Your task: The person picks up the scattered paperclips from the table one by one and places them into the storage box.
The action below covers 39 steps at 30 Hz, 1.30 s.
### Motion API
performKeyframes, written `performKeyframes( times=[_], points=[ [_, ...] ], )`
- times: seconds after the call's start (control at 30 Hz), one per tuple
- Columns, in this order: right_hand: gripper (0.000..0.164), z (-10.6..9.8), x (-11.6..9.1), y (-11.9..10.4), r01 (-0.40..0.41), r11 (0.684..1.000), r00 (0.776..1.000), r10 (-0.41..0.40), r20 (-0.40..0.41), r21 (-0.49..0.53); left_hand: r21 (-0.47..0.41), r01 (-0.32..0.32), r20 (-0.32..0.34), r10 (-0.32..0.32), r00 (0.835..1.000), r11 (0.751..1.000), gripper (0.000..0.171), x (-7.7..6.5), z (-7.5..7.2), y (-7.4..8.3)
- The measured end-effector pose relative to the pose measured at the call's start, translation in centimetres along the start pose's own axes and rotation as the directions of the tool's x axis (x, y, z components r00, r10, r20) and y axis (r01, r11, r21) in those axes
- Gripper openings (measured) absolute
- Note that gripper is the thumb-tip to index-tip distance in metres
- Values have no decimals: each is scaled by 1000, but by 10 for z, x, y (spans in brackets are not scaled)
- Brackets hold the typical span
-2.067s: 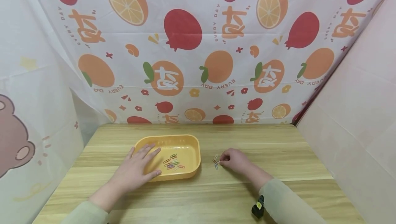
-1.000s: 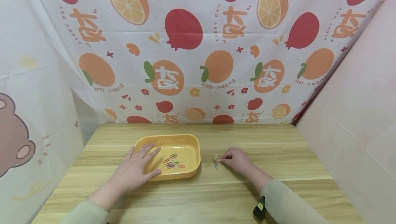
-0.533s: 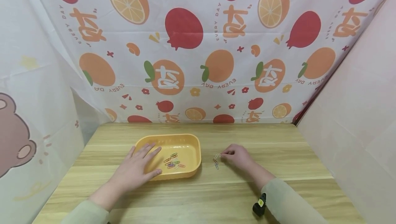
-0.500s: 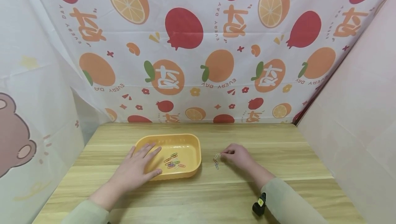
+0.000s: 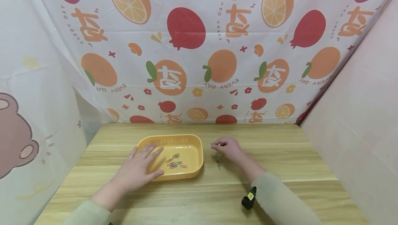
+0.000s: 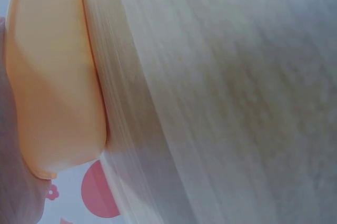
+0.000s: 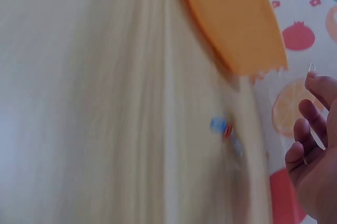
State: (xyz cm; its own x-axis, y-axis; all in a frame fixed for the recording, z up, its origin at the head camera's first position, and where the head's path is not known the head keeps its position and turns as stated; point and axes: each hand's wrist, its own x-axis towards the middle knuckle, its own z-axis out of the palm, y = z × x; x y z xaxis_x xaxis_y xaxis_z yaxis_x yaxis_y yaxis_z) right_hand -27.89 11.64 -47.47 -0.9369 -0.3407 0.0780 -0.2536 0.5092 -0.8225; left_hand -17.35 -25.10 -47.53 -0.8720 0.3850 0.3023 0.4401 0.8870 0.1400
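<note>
My right hand (image 5: pixel 230 149) pinches a pale paper clip (image 7: pixel 311 67) between thumb and index finger, to the right of the yellow tray (image 5: pixel 191 150). The clip's loop sticks out past the fingertips in the right wrist view, while the other fingers are loosely curled. On the table below this hand lie a few more clips, among them a blue paper clip (image 7: pixel 217 124) and a red paper clip (image 7: pixel 227 130), blurred. My left hand (image 5: pixel 133 168) rests over the tray's left end with fingers spread. Inside the tray, several coloured paper clips (image 5: pixel 174 162) lie in a loose cluster.
The wooden table (image 5: pixel 199 200) ends at a fruit-print curtain (image 5: pixel 199 80) behind. Pale cloth panels stand on both sides. A black wrist device (image 5: pixel 248 199) sits at the right cuff.
My right hand has lifted a paper clip from the small pile and moved back and left, closer to the tray. The left hand stays in place on the tray.
</note>
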Motion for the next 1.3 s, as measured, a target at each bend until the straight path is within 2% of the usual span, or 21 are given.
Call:
performKeyframes(
  times=[0.13,0.47,0.6,0.7,0.87,1.07,1.17,1.3],
  points=[
    [16,15,8,-16,14,999,1000,-14,-15,42,2,-3,-7,3,1000,1000,78,-1,2,0],
    [16,51,19,-54,24,985,1000,-23,-10,172,-8,17,24,-16,1000,1000,80,-1,2,1],
    [15,58,21,-60,15,982,1000,-17,11,191,-6,22,37,-22,999,1000,79,0,3,1],
    [14,60,22,-63,27,986,999,-31,24,162,-11,24,44,-23,999,1000,79,1,2,2],
    [13,63,22,-69,82,997,994,-81,80,-6,-2,30,56,-30,998,1000,80,3,-1,1],
    [8,72,22,-75,153,964,976,-113,184,-220,0,31,52,-31,998,1000,80,3,-2,1],
    [7,79,23,-79,215,909,961,-133,242,-357,0,30,48,-30,998,1000,80,3,-1,0],
    [12,87,24,-83,289,803,943,-143,302,-521,-3,26,42,-26,999,1000,80,2,0,0]
  ],
)
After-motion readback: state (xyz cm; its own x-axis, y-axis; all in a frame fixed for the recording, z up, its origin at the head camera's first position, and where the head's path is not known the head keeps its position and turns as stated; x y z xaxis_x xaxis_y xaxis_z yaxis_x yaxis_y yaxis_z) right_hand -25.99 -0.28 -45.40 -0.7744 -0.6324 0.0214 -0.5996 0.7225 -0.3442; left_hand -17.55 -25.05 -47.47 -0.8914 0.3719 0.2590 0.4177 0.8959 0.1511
